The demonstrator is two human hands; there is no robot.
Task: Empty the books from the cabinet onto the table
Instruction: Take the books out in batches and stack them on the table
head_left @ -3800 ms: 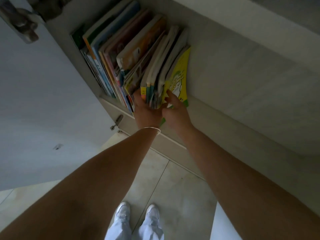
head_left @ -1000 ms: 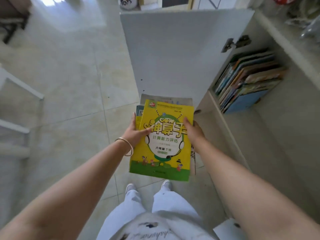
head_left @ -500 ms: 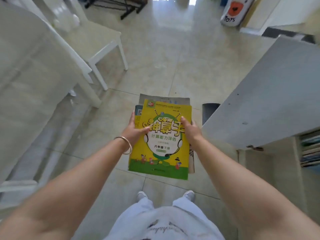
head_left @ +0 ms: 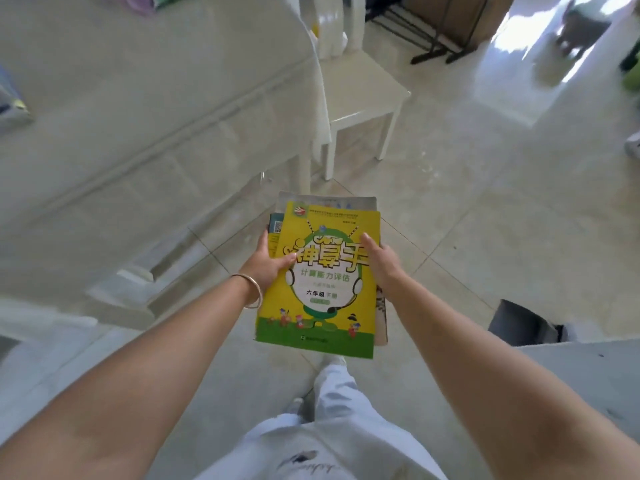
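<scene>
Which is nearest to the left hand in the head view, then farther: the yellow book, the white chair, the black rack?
1. Yellow book: gripped by the left hand, top of the stack.
2. White chair: ahead, beside the table.
3. Black rack: farthest, beyond the chair.

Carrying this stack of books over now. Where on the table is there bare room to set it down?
The table shows a broad bare stretch from its near edge to the corner by the white chair. Its far left edge holds a blurred item, with more at the far top. Both the left hand and right hand grip the stack of books.
</scene>
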